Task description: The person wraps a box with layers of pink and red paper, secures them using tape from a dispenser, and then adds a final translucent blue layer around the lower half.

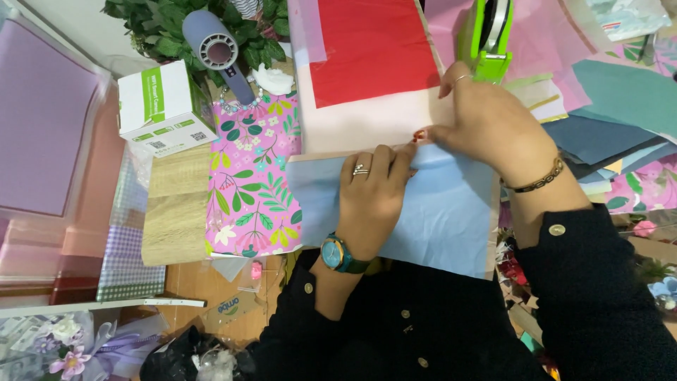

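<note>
Both hands are pinching the top edge of a light blue paper sheet (437,219), the left hand (372,197) beside the right hand (486,123). A green tape dispenser (485,35) is standing just beyond the right hand.

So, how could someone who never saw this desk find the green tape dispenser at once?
Start at the large red paper sheet at the top centre. Just right of it, above the right hand, stands the tape dispenser. It is the only bright lime-green plastic thing among flat pink and blue papers.

Pale blue paper sheet (437,212) beside pink floral-patterned paper (254,176), a red sheet (374,49) and lime-green tape dispenser (485,35).
</note>
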